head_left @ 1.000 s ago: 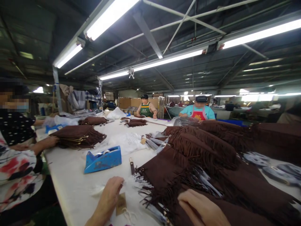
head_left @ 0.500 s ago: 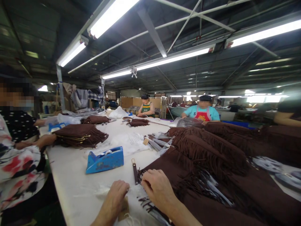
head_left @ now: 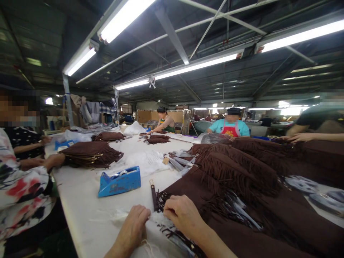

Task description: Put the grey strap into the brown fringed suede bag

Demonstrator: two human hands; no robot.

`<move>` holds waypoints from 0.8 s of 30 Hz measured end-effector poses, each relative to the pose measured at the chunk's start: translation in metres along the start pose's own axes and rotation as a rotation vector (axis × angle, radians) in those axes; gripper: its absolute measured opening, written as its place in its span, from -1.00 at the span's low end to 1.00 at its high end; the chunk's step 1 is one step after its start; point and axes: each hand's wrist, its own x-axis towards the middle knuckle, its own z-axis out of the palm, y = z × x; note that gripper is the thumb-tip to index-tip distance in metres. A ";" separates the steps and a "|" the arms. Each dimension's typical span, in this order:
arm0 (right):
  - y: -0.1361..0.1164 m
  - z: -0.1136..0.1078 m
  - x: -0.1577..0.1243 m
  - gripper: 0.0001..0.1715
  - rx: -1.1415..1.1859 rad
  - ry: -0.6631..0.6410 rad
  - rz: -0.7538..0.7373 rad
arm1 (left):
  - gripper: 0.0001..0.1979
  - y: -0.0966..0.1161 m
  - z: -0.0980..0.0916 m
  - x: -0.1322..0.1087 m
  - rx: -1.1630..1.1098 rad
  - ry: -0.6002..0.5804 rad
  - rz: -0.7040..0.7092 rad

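Close in front of me lies a thin white wrapping sheet (head_left: 156,219); plastic or tissue, I cannot tell. My left hand (head_left: 134,225) is closed at its left edge, fingers bent and pressed together. Opposite it, my right hand (head_left: 185,216) pinches the sheet near dark brown fringe strands (head_left: 169,232), which show below and between my hands. A pale string (head_left: 147,245) hangs by my left wrist. Just beyond my fingers is a brown strap with a gold-coloured clasp (head_left: 153,193). Fingertips of both hands are partly hidden.
A blue tape dispenser (head_left: 119,182) stands on the white table (head_left: 80,200). Brown fringed pieces (head_left: 233,165) are heaped to the right, with another stack (head_left: 91,154) at left. White wrapping (head_left: 142,161) lies beyond the dispenser. Co-workers stand around the table.
Both my hands have shifted slightly right, and the brown tag beneath my left hand is now hidden. A co-worker's hands have come in at the right; the far co-worker now leans and reaches left.
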 end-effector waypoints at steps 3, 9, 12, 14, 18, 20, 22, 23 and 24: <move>-0.001 0.002 -0.001 -0.79 -0.060 -0.040 -0.022 | -0.80 -0.001 -0.002 0.000 -0.016 -0.001 0.004; 0.004 0.001 -0.007 -0.88 -0.003 -0.016 -0.056 | -0.81 0.000 -0.003 0.002 -0.020 -0.010 -0.036; 0.007 0.000 -0.007 -0.77 -0.124 -0.043 -0.085 | -0.81 0.001 -0.004 0.003 -0.013 -0.018 -0.043; 0.008 -0.001 -0.006 -0.78 -0.186 -0.060 -0.113 | -0.78 0.002 -0.005 0.004 -0.020 -0.017 -0.043; 0.007 -0.001 -0.007 -0.75 -0.198 -0.137 -0.106 | -0.79 0.001 -0.003 0.004 -0.035 -0.038 -0.012; 0.009 -0.002 -0.007 -0.78 -0.215 -0.166 -0.099 | -0.80 0.000 -0.001 0.003 -0.032 -0.049 0.004; 0.015 -0.003 -0.008 -0.82 -0.273 -0.131 -0.089 | -0.81 -0.003 0.002 0.002 -0.002 -0.062 0.013; 0.018 -0.004 -0.010 -0.82 -0.310 -0.105 -0.070 | -0.81 -0.004 0.004 0.001 0.024 -0.072 0.009; 0.021 -0.006 -0.013 -0.80 -0.330 -0.074 -0.042 | -0.80 -0.005 0.005 0.001 0.053 -0.084 -0.004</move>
